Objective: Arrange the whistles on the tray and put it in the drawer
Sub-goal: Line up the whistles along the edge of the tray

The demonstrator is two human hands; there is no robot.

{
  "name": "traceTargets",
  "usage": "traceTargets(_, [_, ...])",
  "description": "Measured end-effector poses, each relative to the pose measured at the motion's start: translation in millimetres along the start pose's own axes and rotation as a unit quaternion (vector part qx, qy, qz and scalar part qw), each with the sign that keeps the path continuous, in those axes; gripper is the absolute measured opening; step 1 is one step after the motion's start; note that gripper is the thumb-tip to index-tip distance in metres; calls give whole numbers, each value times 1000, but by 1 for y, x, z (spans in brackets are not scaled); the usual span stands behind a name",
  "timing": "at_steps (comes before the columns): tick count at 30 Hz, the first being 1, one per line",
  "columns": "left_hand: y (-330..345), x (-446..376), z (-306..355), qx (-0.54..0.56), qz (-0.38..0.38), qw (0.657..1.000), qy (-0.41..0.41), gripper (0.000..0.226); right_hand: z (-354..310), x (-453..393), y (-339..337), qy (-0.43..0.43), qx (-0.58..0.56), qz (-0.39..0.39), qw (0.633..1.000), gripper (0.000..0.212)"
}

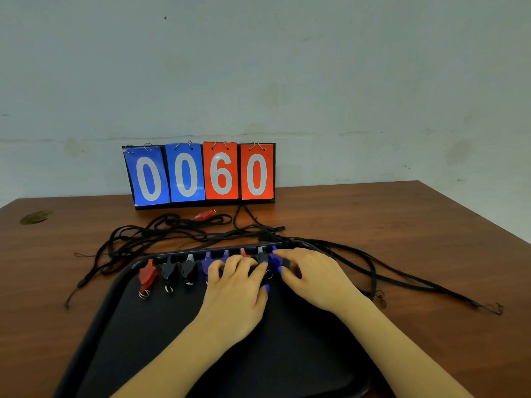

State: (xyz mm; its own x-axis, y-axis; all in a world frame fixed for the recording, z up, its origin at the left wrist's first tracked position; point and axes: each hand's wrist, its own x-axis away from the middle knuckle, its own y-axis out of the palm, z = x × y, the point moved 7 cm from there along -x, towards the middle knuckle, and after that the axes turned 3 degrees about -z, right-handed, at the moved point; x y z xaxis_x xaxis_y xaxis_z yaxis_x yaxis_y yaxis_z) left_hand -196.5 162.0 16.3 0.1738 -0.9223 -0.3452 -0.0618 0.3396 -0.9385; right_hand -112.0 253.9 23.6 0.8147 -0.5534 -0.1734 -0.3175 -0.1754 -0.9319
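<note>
A black tray (120, 285) lies on the wooden table in front of me. Along its far edge stands a row of several whistles: a red whistle (148, 274) at the left, two black whistles (169, 270) beside it, then blue, red and black ones partly hidden by my hands. My left hand (234, 285) lies over the middle whistles with its fingers curled on them. My right hand (309, 272) pinches a blue whistle (275, 259) at the row's right end. Another red whistle (204, 215) lies on the table beyond the tray.
Black lanyard cords (178, 234) tangle on the table behind the tray and trail off to the right (402, 271). A flip scoreboard (201, 173) reading 0060 stands against the wall. The table's right edge runs diagonally at far right.
</note>
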Motion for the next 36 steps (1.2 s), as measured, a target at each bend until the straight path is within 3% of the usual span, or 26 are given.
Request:
traceTargets(26, [2, 0, -2, -54, 71, 996, 11, 47, 4, 0, -3, 6, 51, 41, 998, 40])
traceTargets(31, [-6, 1, -2, -34, 105, 994, -1, 44, 5, 0, -1, 1, 71, 54, 996, 41])
traceTargets(36, [-32, -1, -1, -81, 129, 988, 8, 33, 6, 0, -1, 0, 68, 55, 996, 41])
